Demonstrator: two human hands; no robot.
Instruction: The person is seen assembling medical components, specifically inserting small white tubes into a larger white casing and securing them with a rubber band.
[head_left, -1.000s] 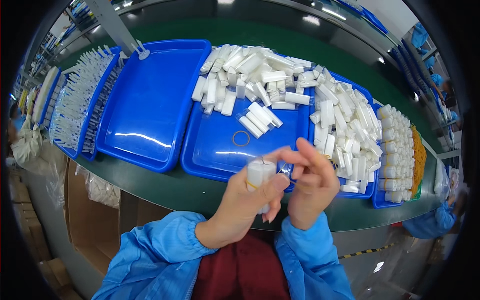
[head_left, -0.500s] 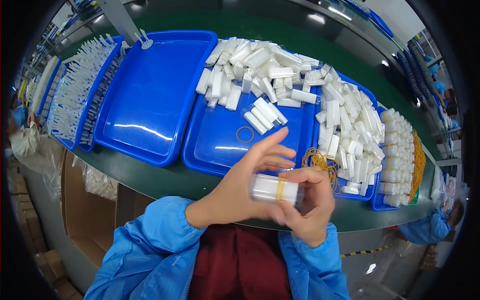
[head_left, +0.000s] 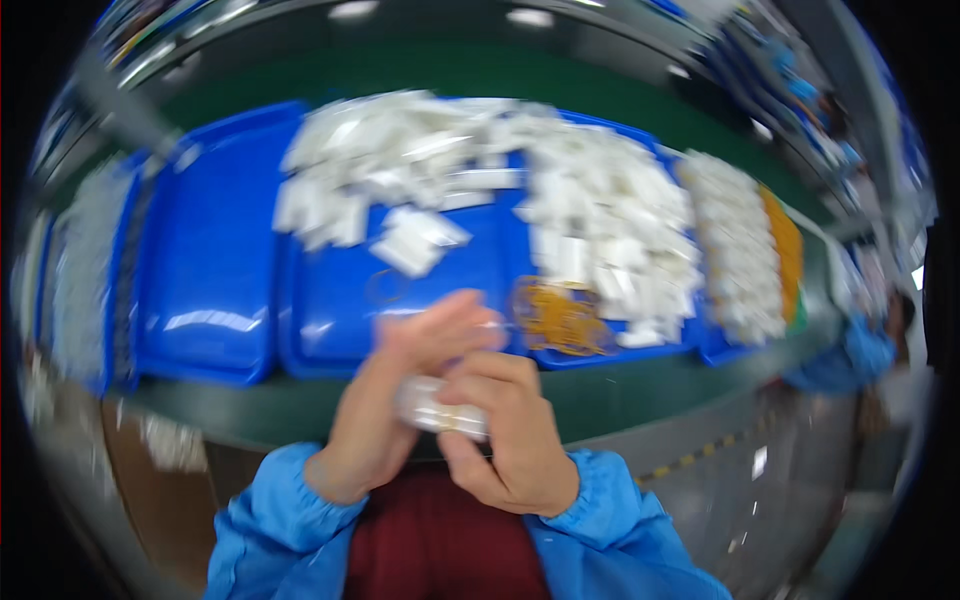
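Observation:
My right hand (head_left: 515,430) grips a bundle of white cylinders in clear wrap (head_left: 418,404), pinched between thumb and fingers above the table's near edge. A yellow rubber band (head_left: 449,416) runs around the bundle's middle. My left hand (head_left: 380,385) is open, its fingers stretched out and blurred, with the palm against the bundle's left end. Beyond them, a small cluster of clear-wrapped white cylinders (head_left: 420,242) lies in a blue tray (head_left: 340,330). One loose rubber band (head_left: 383,286) rests there too. More wrapped white cylinders (head_left: 390,140) are heaped at that tray's far side.
To the right, another blue tray holds heaped white cylinders (head_left: 610,230) and a pile of yellow rubber bands (head_left: 560,318). Banded bundles (head_left: 735,240) fill a tray farther right. A bare blue tray (head_left: 215,250) and thin white parts (head_left: 90,280) are at left. A co-worker (head_left: 850,350) is at far right.
The view has swung and blurred, so the trays appear farther left. Both hands still have the banded bundle between them, now lower and farther left in the picture.

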